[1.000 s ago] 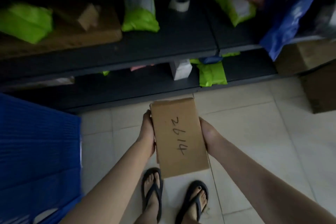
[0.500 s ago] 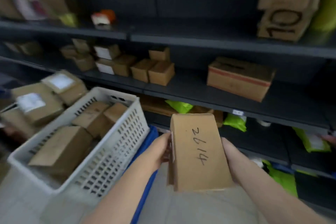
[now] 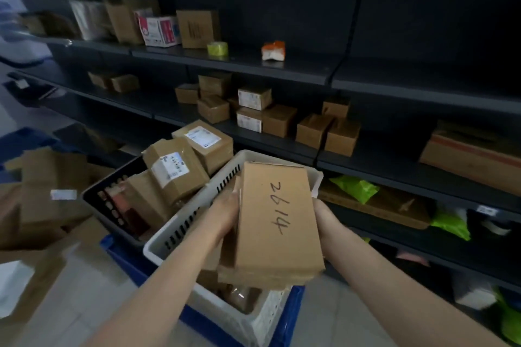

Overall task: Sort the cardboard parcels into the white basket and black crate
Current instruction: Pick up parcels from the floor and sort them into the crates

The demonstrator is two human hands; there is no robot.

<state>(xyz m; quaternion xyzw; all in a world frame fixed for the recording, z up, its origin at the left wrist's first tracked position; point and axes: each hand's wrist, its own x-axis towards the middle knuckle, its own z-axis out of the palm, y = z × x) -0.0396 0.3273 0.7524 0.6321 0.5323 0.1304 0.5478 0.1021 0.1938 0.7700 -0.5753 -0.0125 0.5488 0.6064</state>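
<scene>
Half a second on, the cardboard parcel (image 3: 277,222) marked "2614" has travelled from beside the white basket (image 3: 180,227) to above it. I hold it clamped by its long edges, my left hand (image 3: 225,213) gripping one side and my right hand (image 3: 327,220) the other, the written face up and the far end tipped slightly higher.

The way to do this well, I judge, is to lower it flat onto the boxes already inside, level it, and only then let go, not drop it from here.

The basket sits on a blue crate (image 3: 284,315). The black crate (image 3: 112,205), just beside it on the left, is heaped with labelled boxes (image 3: 174,169) that lean over the shared rim and could be knocked. Dark shelving (image 3: 282,70) behind carries more cartons and green mailers (image 3: 355,187). Nothing blocks the drop.
</scene>
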